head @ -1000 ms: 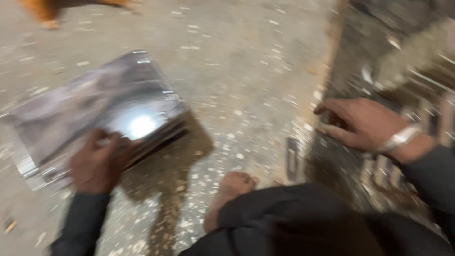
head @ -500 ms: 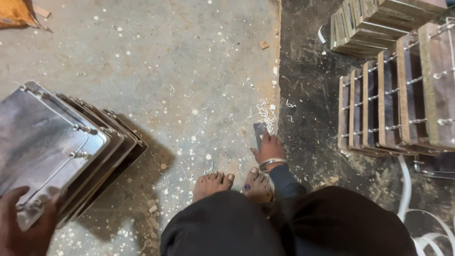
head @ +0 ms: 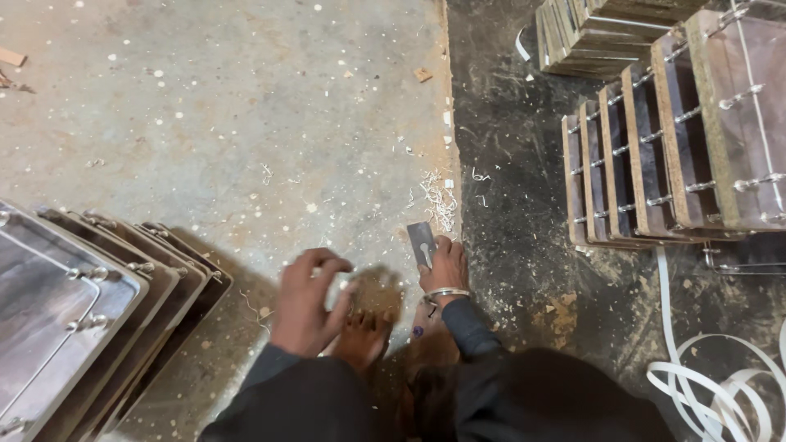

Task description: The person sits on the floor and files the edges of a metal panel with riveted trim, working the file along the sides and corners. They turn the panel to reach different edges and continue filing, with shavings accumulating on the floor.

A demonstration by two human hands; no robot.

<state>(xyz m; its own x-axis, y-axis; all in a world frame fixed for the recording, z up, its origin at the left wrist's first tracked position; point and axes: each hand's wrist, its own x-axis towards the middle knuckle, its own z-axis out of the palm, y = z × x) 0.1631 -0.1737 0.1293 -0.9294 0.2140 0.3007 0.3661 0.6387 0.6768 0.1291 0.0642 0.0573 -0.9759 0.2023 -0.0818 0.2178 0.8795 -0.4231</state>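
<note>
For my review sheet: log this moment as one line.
left hand: raised over foot, empty | right hand: on flat metal scraper on floor | panel stack: left of person

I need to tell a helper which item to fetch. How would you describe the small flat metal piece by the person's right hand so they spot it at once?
Find the line where the pale concrete floor meets the dark floor. Just on the pale side, below a heap of white shavings, the right hand touches the small flat grey metal piece. Unlike the large stacked panels at left, it is tiny, single, with a slot in it.

Both hands low: left curled, right pressing downward.
</note>
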